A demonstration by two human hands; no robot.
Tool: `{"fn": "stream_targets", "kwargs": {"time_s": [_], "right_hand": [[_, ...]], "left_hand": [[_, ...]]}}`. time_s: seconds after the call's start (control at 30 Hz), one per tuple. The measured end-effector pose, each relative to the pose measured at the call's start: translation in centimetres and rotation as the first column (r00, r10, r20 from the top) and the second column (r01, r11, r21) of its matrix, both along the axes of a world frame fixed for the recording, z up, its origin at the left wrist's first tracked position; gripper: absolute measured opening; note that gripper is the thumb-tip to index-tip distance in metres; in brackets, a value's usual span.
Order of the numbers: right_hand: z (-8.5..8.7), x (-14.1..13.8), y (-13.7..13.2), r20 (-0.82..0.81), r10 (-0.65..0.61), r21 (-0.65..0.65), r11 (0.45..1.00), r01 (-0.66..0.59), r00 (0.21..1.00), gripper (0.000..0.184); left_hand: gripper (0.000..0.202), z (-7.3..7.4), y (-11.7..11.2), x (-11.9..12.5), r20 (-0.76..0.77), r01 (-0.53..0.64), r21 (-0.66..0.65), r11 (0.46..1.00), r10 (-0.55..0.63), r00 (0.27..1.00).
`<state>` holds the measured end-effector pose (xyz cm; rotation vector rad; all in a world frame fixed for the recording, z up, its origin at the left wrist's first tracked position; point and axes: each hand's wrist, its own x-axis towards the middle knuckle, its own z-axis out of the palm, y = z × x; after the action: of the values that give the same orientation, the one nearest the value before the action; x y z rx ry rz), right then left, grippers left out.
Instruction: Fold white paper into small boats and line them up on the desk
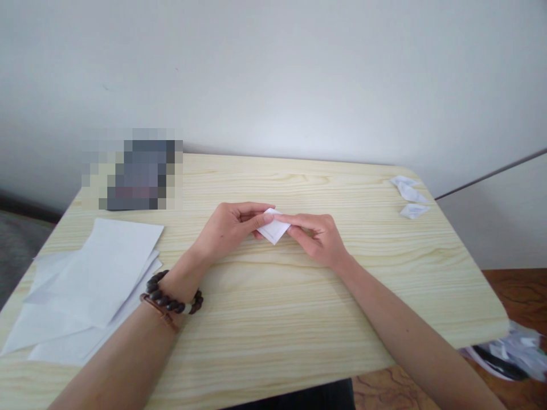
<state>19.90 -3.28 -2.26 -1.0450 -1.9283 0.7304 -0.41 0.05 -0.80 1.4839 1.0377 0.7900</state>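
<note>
A small piece of folded white paper (274, 231), diamond-shaped from above, is held between both hands over the middle of the table. My left hand (231, 225) grips its left side, with the thumb on top and the fingers behind and beneath. On the right, my right hand (318, 236) pinches the paper, its index finger lying across the upper part near the left thumb and its thumb at the right edge. The underside of the paper is hidden. Dark beads and a brown cord circle the left wrist.
Loose white sheets (111, 273) overlap at the table's left. Behind them is a pixelated dark object (141, 176). Several small folded paper pieces (412, 193) lie at the far right of the wooden table (273, 319). A wall rises behind; a plastic-lined bin (508, 353) stands below the right edge.
</note>
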Motion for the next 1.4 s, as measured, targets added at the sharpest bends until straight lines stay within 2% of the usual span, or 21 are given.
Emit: {"fn": "stream_targets", "kwargs": {"time_s": [0.13, 0.23, 0.37, 0.47, 0.73, 0.93, 1.4], "right_hand": [[0.01, 0.00, -0.16, -0.069, 0.011, -0.112, 0.994, -0.019, 0.998, 0.034], [0.09, -0.29, -0.22, -0.129, -0.047, -0.200, 0.980, 0.021, 0.991, 0.035], [0.11, -0.73, -0.08, -0.070, -0.147, -0.141, 0.981, 0.136, 0.987, 0.018], [0.02, -0.78, 0.05, 0.012, -0.167, -0.084, 0.982, 0.167, 0.986, 0.017], [-0.04, -0.67, 0.09, 0.013, -0.149, -0.042, 0.988, 0.149, 0.989, 0.020], [0.09, -0.69, 0.11, 0.006, -0.141, -0.029, 0.990, 0.141, 0.990, 0.021], [0.22, -0.83, 0.08, 0.023, -0.135, -0.068, 0.988, 0.136, 0.991, 0.023]], "left_hand": [[0.037, -0.17, 0.03, 0.01, 0.012, -0.015, 0.017, 1.000, 0.014, 1.000], [0.035, -0.27, -0.02, 0.08, 0.027, -0.005, 0.018, 1.000, 0.005, 1.000], [0.035, -0.29, -0.11, 0.24, 0.050, 0.019, -0.001, 1.000, -0.019, 0.999], [0.035, -0.18, -0.17, 0.33, 0.063, 0.022, -0.012, 1.000, -0.022, 0.998], [0.031, -0.17, -0.33, 0.27, 0.012, -0.022, 0.083, 0.996, 0.021, 1.000], [0.024, -0.10, -0.42, 0.26, 0.009, -0.033, 0.098, 0.995, 0.032, 0.999], [0.022, -0.26, -0.50, 0.51, 0.019, -0.013, 0.165, 0.986, 0.010, 1.000]]}}
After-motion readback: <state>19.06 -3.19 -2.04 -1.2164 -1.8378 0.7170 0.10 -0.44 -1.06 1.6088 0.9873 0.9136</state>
